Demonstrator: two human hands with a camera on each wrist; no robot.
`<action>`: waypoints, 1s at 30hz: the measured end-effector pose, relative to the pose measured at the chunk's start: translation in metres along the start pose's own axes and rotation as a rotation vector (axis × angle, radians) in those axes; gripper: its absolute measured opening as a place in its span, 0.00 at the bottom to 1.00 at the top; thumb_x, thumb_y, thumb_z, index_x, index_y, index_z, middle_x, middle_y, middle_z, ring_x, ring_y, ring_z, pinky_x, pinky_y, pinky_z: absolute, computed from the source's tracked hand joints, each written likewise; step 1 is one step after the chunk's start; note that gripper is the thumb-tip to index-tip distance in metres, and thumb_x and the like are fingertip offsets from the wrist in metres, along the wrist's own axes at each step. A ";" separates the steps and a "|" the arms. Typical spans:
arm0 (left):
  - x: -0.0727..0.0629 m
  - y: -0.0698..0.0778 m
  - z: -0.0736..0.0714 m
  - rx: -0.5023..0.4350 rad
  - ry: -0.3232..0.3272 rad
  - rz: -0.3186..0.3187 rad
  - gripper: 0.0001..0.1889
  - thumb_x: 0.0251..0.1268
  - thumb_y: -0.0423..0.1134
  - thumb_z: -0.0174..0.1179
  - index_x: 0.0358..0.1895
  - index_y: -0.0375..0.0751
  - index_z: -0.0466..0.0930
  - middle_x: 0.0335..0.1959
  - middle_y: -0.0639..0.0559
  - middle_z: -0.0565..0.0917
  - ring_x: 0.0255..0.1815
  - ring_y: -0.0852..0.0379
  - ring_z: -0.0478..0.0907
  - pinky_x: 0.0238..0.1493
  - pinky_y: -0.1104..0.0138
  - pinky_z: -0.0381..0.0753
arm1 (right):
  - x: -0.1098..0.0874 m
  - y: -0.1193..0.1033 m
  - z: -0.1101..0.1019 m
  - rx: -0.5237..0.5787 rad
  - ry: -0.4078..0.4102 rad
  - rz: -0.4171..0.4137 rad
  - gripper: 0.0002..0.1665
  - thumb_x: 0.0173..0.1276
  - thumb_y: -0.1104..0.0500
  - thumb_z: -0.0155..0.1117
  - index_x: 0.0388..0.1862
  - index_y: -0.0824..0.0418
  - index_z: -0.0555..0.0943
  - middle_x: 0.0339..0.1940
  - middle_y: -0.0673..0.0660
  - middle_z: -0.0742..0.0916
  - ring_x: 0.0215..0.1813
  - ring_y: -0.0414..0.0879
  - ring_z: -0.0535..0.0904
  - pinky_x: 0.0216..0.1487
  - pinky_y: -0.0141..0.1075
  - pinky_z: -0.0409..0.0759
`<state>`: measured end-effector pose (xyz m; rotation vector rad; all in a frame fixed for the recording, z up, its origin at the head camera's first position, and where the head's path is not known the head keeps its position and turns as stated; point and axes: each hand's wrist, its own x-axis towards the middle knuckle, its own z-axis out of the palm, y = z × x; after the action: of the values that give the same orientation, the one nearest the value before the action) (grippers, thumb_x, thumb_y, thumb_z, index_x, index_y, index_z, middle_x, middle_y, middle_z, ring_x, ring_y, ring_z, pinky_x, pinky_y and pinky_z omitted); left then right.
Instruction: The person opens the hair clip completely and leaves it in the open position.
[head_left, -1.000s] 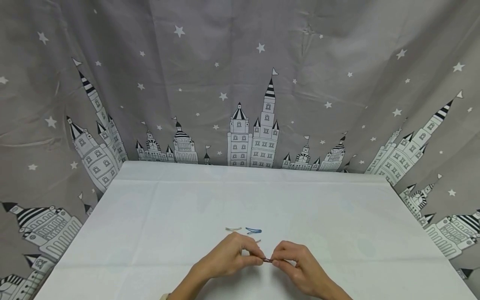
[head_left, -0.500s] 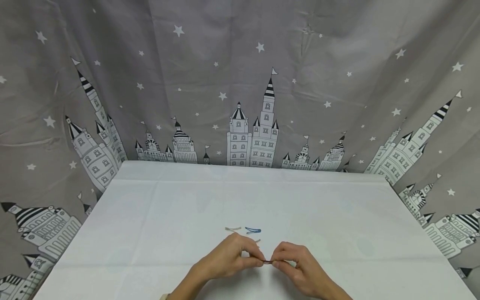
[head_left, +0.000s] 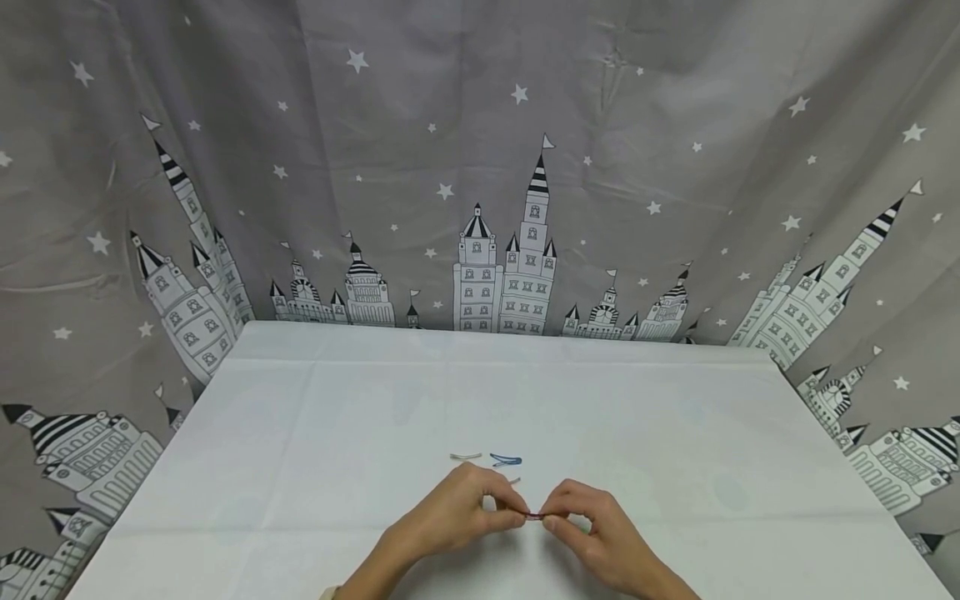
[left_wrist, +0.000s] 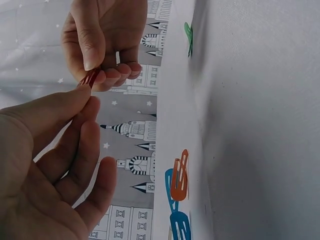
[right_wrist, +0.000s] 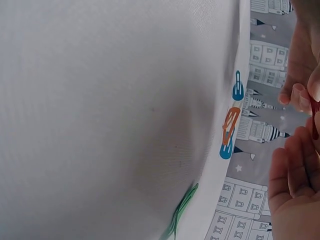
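Delicately, a person's left hand (head_left: 468, 512) and right hand (head_left: 592, 529) are pinching opposite ends of a red snap hair clip (left_wrist: 90, 77) above a white tabletop (head_left: 637, 417), while an orange snap clip (left_wrist: 179, 194) is lying nearby. Both are apparently working the held clip; the next move is seemingly calling for steady, even pressure.

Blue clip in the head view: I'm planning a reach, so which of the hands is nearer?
Left. The left hand is just on the near side of the blue clip; the right hand is farther off to its right.
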<state>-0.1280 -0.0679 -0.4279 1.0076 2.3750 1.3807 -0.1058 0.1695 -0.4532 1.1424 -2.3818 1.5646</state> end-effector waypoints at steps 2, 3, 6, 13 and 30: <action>0.000 0.000 0.000 0.010 0.012 0.007 0.04 0.62 0.35 0.68 0.38 0.45 0.91 0.34 0.65 0.86 0.35 0.71 0.77 0.39 0.69 0.78 | 0.000 -0.001 0.000 -0.003 0.005 0.016 0.09 0.69 0.69 0.62 0.40 0.58 0.86 0.37 0.53 0.85 0.39 0.42 0.81 0.40 0.36 0.79; 0.000 -0.001 0.001 0.012 0.020 0.010 0.04 0.62 0.35 0.68 0.38 0.45 0.90 0.34 0.66 0.86 0.35 0.71 0.77 0.39 0.68 0.79 | 0.000 -0.001 0.000 -0.003 0.007 0.020 0.09 0.69 0.69 0.62 0.40 0.58 0.86 0.37 0.53 0.85 0.39 0.42 0.81 0.41 0.36 0.79; 0.000 0.000 0.001 0.019 0.044 0.015 0.04 0.61 0.35 0.69 0.38 0.46 0.90 0.34 0.68 0.85 0.34 0.71 0.77 0.38 0.67 0.79 | 0.000 -0.003 0.001 -0.006 0.020 0.035 0.08 0.69 0.68 0.63 0.41 0.58 0.86 0.38 0.52 0.85 0.39 0.42 0.81 0.41 0.36 0.80; -0.001 0.001 0.002 0.038 0.062 0.012 0.02 0.60 0.34 0.69 0.35 0.43 0.90 0.31 0.64 0.86 0.31 0.71 0.75 0.34 0.73 0.75 | 0.000 -0.003 0.002 -0.041 0.064 0.056 0.09 0.68 0.66 0.66 0.44 0.56 0.85 0.40 0.50 0.85 0.40 0.41 0.80 0.40 0.36 0.80; 0.002 -0.005 0.008 0.083 0.149 -0.006 0.02 0.62 0.37 0.69 0.35 0.45 0.89 0.33 0.67 0.85 0.36 0.69 0.77 0.41 0.67 0.78 | 0.003 0.000 0.003 -0.117 0.173 0.103 0.09 0.62 0.66 0.71 0.41 0.57 0.85 0.35 0.52 0.85 0.36 0.42 0.79 0.38 0.35 0.80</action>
<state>-0.1282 -0.0627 -0.4357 0.9483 2.5602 1.4116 -0.1068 0.1650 -0.4530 0.8385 -2.4146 1.4634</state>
